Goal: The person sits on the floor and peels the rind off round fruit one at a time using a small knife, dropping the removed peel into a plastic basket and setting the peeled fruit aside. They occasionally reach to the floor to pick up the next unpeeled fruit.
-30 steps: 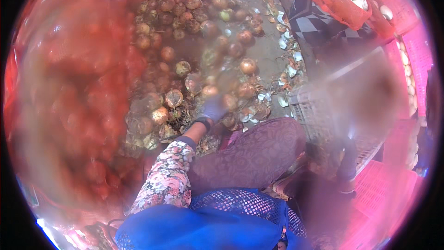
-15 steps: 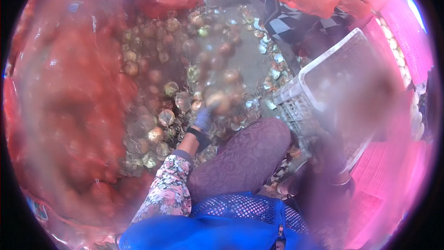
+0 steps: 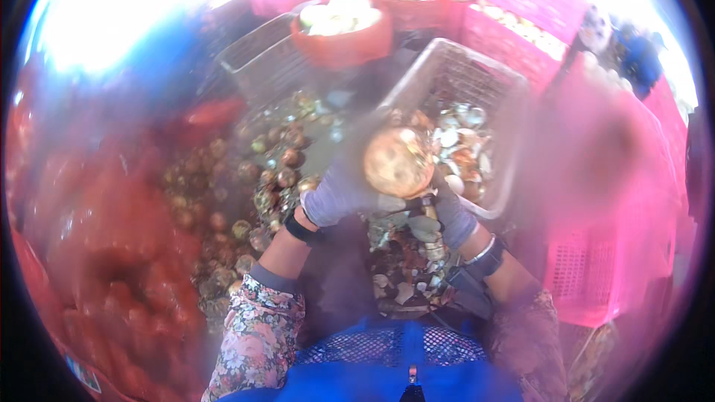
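A large light-brown onion (image 3: 398, 163) is gripped in my gloved left hand (image 3: 339, 197), whose fingers close round its left and lower side. My gloved right hand (image 3: 453, 216) is closed right beside the onion's lower right. What it holds between the fingers is too blurred to make out. Both hands meet in front of my lap, at the near edge of a greyish-white crate (image 3: 510, 156). Loose onion skins and peeled pieces (image 3: 465, 141) lie inside that crate.
Many unpeeled onions (image 3: 287, 158) cover the ground to the left, beside heaped red mesh sacks (image 3: 112, 238). Farther off stand a red container (image 3: 344, 46) of white peeled onions and a grey crate (image 3: 257, 56). Pink crates (image 3: 585, 272) line the right. Scraps (image 3: 402, 290) litter the ground below my hands.
My left hand has come up from the onion pile, now with an onion, to meet my right hand. The view has swung rightward and up, bringing the greyish-white crate closer to the middle.
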A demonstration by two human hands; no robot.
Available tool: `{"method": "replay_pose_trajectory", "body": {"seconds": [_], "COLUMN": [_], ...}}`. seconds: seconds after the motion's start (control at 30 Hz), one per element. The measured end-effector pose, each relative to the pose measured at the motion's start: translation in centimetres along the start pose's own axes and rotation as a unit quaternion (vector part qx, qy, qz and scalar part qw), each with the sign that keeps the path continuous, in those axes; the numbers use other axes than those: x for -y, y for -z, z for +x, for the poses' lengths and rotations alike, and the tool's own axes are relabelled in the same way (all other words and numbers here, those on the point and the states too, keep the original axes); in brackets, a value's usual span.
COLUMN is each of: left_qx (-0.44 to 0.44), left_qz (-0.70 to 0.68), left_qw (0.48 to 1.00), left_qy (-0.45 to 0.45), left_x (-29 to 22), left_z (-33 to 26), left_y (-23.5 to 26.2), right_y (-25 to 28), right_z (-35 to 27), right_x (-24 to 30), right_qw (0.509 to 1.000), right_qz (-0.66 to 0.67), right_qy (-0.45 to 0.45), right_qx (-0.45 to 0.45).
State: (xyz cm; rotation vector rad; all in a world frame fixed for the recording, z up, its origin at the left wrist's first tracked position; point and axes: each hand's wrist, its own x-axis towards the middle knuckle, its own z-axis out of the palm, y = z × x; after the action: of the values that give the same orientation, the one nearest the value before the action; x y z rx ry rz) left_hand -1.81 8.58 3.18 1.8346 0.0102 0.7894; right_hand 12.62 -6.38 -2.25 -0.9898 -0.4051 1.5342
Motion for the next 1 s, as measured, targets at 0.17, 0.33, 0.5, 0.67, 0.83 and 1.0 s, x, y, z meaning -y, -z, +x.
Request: {"method": "replay_pose_trajectory", "body": {"seconds": [0.17, 0.33, 0.5, 0.67, 0.83, 1.0], "left_qx": [0.005, -0.005, -0.044, -0.032, -0.086, 0.043], "left_qz": [0.007, -0.198, -0.364, -0.297, -0.234, 0.218], "left_qw": [1.000, 0.957, 0.901, 0.942, 0.945, 0.975], "left_qy": [0.022, 0.214, 0.234, 0.153, 0.213, 0.005], "left_x": [0.5, 2.9, 7.6, 7.9, 5.6, 8.1], "left_z": [0.9, -1.5, -3.4, -4.4, -4.3, -5.0], "left_y": [-6.1, -9.2, -8.0, -6.8, -6.1, -4.0], "right_y": [1.3, -0.5, 2.2, 3.0, 2.8, 2.4], "right_z": [-2.9, -6.3, -6.2, -5.8, -5.5, -5.1], "right_x": [1.8, 2.1, 2.1, 1.3, 1.0, 1.3], "right_qw": [0.981, 0.911, 0.771, 0.727, 0.718, 0.714], "right_qz": [0.009, -0.271, -0.538, -0.628, -0.633, -0.663], "right_qy": [0.150, 0.227, 0.279, 0.235, 0.252, 0.193], "right_qx": [-0.119, -0.213, -0.195, -0.151, -0.144, -0.120]}}
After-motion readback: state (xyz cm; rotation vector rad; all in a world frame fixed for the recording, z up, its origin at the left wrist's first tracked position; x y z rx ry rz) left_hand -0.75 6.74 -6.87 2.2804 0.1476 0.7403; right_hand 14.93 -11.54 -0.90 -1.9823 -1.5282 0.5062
